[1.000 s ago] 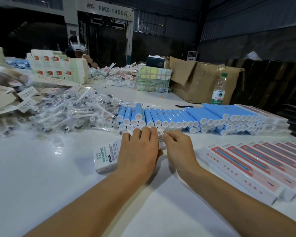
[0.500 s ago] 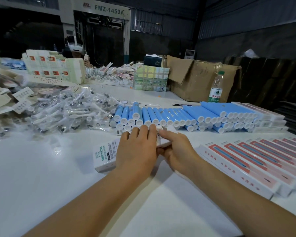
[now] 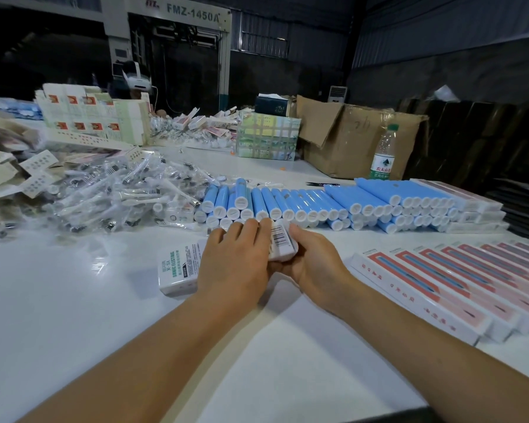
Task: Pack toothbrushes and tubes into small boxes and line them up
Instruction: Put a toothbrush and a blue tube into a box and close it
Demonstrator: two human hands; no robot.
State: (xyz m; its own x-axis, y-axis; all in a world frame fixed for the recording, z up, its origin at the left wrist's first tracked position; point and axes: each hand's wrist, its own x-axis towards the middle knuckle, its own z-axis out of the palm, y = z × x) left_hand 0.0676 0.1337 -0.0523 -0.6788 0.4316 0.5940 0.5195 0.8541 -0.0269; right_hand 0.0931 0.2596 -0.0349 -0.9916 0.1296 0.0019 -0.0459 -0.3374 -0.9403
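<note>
A long white box [image 3: 177,270] with green lettering lies across the white table [image 3: 74,315] in front of me. My left hand [image 3: 235,261] lies over its middle with fingers straight. My right hand [image 3: 312,261] grips the box's right end, thumb on top next to the barcode. Just behind the hands, blue tubes [image 3: 318,203] with white caps lie stacked in a long row. Left of them is a heap of toothbrush heads [image 3: 113,196] in clear wrappers.
Pink-topped flat boxes [image 3: 458,282] lie lined up at the right. Behind stand a water bottle [image 3: 383,154], a brown carton [image 3: 355,135], a patterned box [image 3: 266,135] and stacked white cartons [image 3: 95,114]. Another person with a headset [image 3: 136,76] sits at the far side. Flat cardboard blanks [image 3: 9,175] lie left.
My right hand has shifted from lying over the box's right end to gripping it from below, lifting that end slightly. The left hand stays on the box.
</note>
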